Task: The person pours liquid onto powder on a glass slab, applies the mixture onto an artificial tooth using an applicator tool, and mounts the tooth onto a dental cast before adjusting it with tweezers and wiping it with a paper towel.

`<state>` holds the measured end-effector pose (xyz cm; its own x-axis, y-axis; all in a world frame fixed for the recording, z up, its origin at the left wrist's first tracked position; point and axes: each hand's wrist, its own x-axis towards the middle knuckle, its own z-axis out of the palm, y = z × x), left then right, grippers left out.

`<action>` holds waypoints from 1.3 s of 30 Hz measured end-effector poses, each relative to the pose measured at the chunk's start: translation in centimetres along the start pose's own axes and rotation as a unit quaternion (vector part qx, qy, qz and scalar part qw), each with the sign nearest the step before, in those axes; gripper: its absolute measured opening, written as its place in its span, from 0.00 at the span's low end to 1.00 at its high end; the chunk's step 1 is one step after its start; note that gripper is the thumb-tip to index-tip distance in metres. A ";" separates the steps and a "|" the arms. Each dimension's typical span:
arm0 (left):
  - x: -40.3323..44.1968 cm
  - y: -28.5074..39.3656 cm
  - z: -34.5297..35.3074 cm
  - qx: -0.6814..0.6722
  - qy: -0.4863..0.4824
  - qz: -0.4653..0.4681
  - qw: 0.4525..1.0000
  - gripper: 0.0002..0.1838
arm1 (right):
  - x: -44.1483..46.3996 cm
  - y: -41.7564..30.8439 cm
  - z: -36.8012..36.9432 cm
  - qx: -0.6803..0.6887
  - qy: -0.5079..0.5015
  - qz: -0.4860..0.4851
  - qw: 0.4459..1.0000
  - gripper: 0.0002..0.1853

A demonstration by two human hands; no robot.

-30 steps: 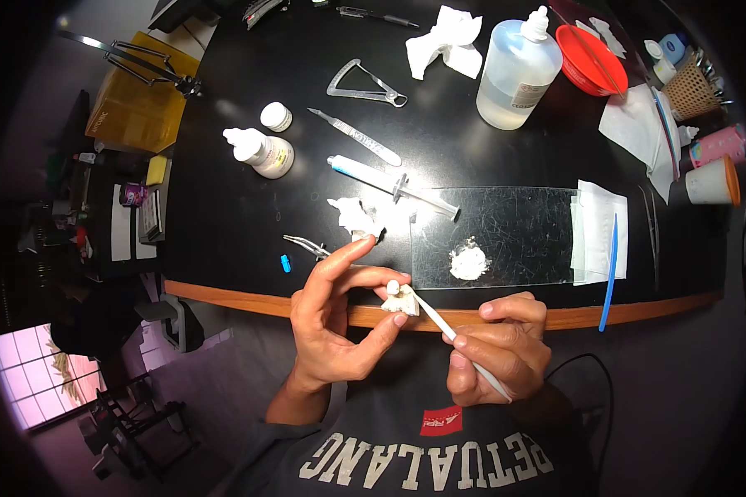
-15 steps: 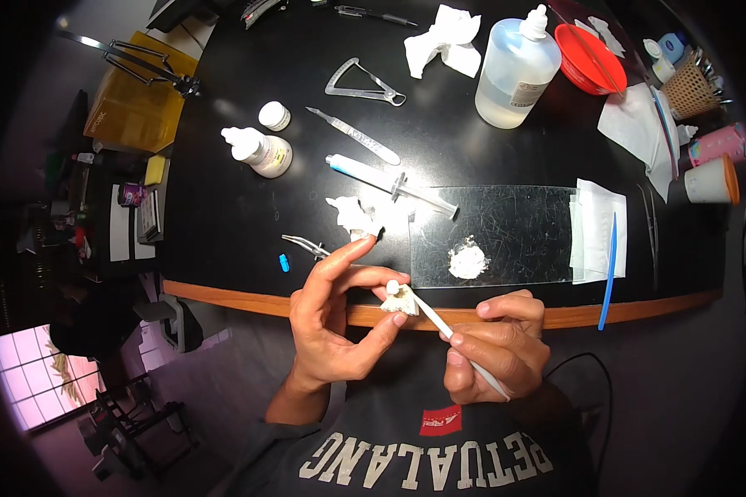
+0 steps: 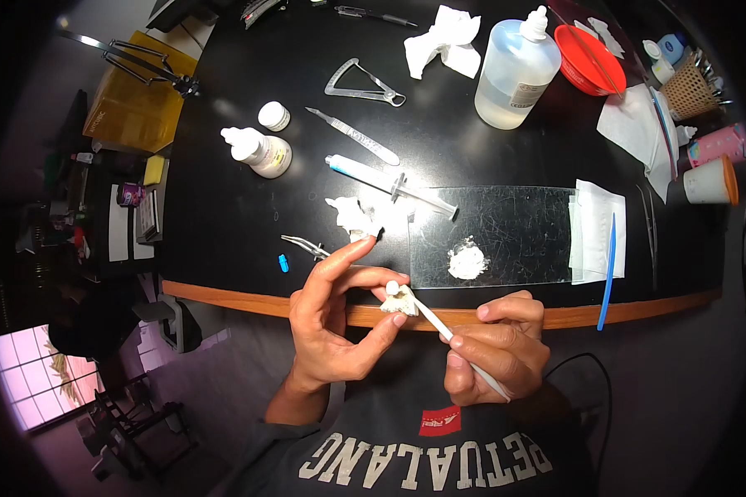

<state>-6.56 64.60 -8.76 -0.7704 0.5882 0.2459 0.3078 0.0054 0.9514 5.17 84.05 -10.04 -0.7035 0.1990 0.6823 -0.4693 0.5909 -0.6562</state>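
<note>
Unfinished, seemingly: white piece [image 3: 399, 305] is pinched by left hand [image 3: 331, 331], stick [image 3: 433, 318] gripped by right hand [image 3: 506, 352], white mound [image 3: 468, 260] (unused, apparently) left beyond.

Black desk [image 3: 224, 236], dim surroundings
A wooden edge [image 3: 224, 300] runs along the front; a gridded window [image 3: 29, 381] glows pink at lower left, beside dusky floor [image 3: 203, 385].

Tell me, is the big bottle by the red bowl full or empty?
Neither: the bottle is partly full. A liquid line shows partway up its see-through side.
</note>
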 end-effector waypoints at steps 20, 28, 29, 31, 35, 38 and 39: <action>0.2 -0.3 0.2 -0.011 0.018 0.029 0.999 0.42 | 0.1 0.1 0.1 -0.005 -0.001 -0.006 1.000 0.14; 0.2 -0.4 0.2 -0.010 0.019 0.032 0.999 0.42 | 0.2 0.0 -0.1 0.000 -0.002 -0.004 1.000 0.16; 0.2 -0.4 0.2 -0.011 0.019 0.032 0.999 0.42 | 0.1 -0.1 -0.1 0.001 -0.001 -0.003 1.000 0.16; 0.2 -0.3 0.2 -0.014 0.018 0.032 0.999 0.42 | 0.1 0.0 -0.2 0.001 -0.003 -0.003 1.000 0.16; 0.1 -0.2 0.2 -0.010 0.016 0.018 1.000 0.43 | 0.2 0.0 -0.1 0.000 -0.001 -0.006 1.000 0.17; -0.1 0.2 0.1 -0.002 0.007 -0.006 1.000 0.45 | 0.2 0.1 0.0 -0.003 0.002 -0.010 1.000 0.16; -0.1 0.2 0.1 -0.001 0.006 -0.005 1.000 0.45 | 0.2 0.1 0.0 -0.003 0.003 -0.010 1.000 0.16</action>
<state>-6.42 64.61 -8.61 -0.7798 0.5785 0.2390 0.2991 0.0089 0.9542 4.95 84.12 -9.96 -0.6906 0.1912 0.6975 -0.4800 0.6002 -0.6398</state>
